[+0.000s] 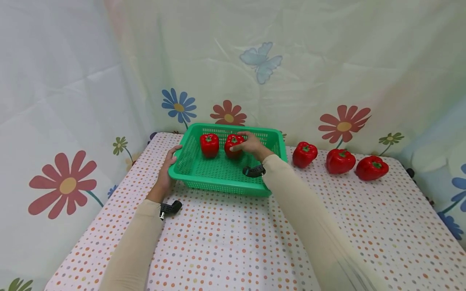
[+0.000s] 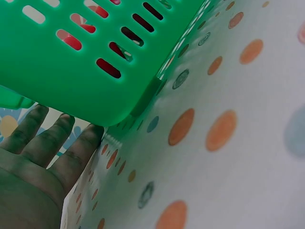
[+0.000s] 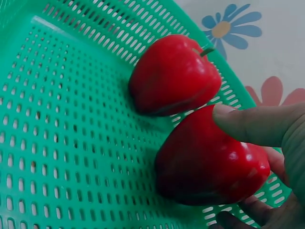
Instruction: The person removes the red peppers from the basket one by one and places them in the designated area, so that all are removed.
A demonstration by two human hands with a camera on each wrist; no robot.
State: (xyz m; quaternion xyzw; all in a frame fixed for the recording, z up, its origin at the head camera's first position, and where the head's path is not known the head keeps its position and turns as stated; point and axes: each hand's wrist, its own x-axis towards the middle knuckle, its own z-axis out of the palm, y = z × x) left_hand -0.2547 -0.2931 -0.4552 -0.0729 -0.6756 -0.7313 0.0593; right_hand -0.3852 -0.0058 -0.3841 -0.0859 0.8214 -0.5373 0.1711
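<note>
The right hand [image 1: 252, 144] grasps 1 red bell pepper [image 3: 209, 160] inside the green plastic basket [image 1: 218, 184], beside a 2nd pepper [image 3: 171, 76]; the left hand [image 1: 168, 167], fingers [image 2: 78, 153] extended, touches the basket's side; 3 more peppers [image 1: 340, 162] sit on dotted tablecloth [image 1: 218, 242].

The right hand's grip [image 3: 293, 143] holds a red pepper [image 3: 209, 164], thumb [image 3: 252, 125] against it, beside another pepper [image 3: 171, 76] in a green basket [image 3: 95, 143].

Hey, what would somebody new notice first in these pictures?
Probably the green basket on the dotted tablecloth, holding two red peppers, one gripped by the right hand. Then three more peppers in a row right of the basket, plus a large red flower on the left backdrop.
</note>
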